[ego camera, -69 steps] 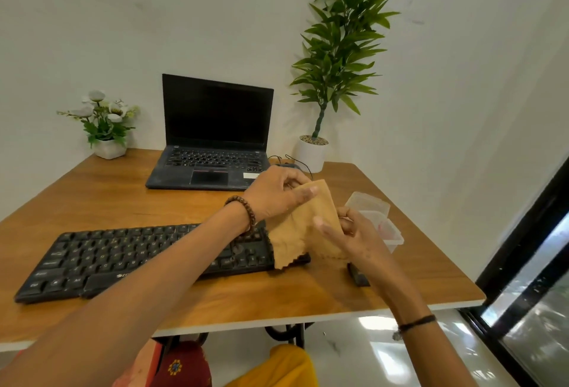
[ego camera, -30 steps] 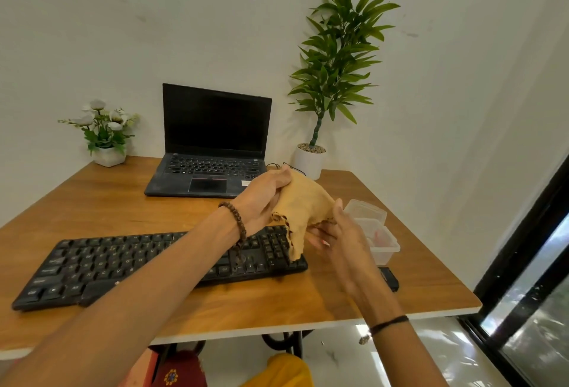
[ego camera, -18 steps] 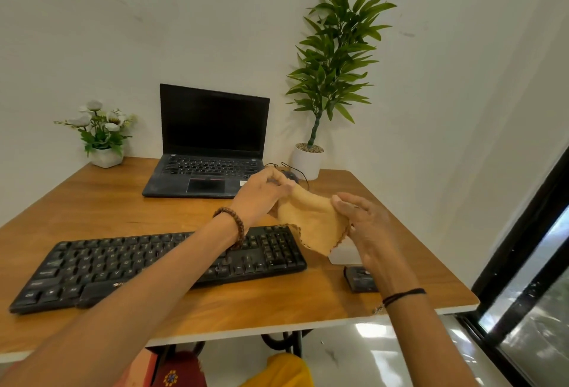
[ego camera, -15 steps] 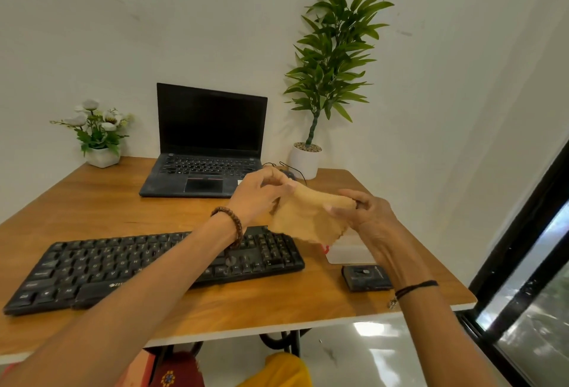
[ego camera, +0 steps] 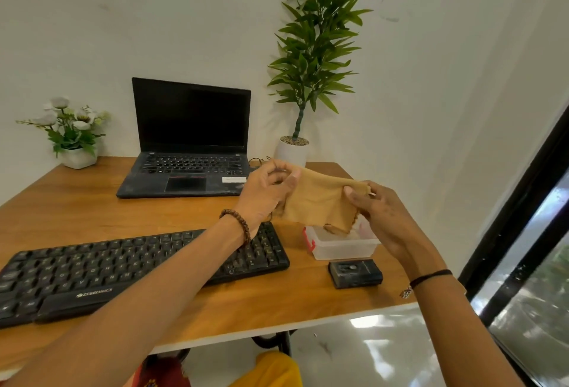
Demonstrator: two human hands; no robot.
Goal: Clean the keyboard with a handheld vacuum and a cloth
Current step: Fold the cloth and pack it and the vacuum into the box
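A tan cloth (ego camera: 320, 201) hangs stretched in the air between both hands, above the right end of the black keyboard (ego camera: 129, 266). My left hand (ego camera: 264, 192) pinches its left upper corner. My right hand (ego camera: 378, 214) pinches the right upper corner. The keyboard lies flat along the front left of the wooden desk (ego camera: 77, 211). A small black box-shaped device (ego camera: 354, 273) lies on the desk right of the keyboard; I cannot tell whether it is the vacuum.
A clear plastic box with a red clasp (ego camera: 338, 246) stands under the cloth. An open black laptop (ego camera: 191, 146) sits at the back, a tall potted plant (ego camera: 311, 57) to its right, a small flower pot (ego camera: 69, 134) at the back left. The desk's right edge lies close to my right wrist.
The cloth was bunched between the hands; now both hands have pulled it out flat and wider. The camera has tilted slightly, showing the plastic box and black device more fully.
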